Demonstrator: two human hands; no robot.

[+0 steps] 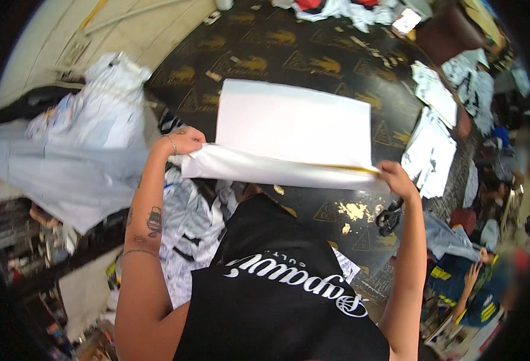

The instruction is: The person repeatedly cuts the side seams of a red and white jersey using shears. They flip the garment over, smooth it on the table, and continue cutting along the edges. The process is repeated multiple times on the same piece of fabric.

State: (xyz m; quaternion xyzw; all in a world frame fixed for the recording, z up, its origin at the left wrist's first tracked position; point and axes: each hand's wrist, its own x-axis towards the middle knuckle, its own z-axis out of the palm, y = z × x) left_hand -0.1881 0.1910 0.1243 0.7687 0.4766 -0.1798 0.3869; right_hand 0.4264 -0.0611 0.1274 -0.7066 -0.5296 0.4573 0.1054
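Note:
I hold a large white sheet (pixel 292 129), folded over along its near edge, out in front of me above a dark patterned floor. My left hand (pixel 183 143) grips its left near corner. My right hand (pixel 395 177) pinches its right near corner, where a thin yellow edge shows. A bracelet sits on my left wrist. My black printed shirt (pixel 277 283) fills the lower middle.
Black-and-white printed fabric pieces (pixel 186 228) lie below my left arm. A pale bundle (pixel 105 102) hangs at left. White printed sheets (pixel 430 141) lie on the floor at right, with a black tool (pixel 389 218) near them. A person (pixel 475 289) sits at lower right. Cloth scraps (pixel 337 9) lie far back.

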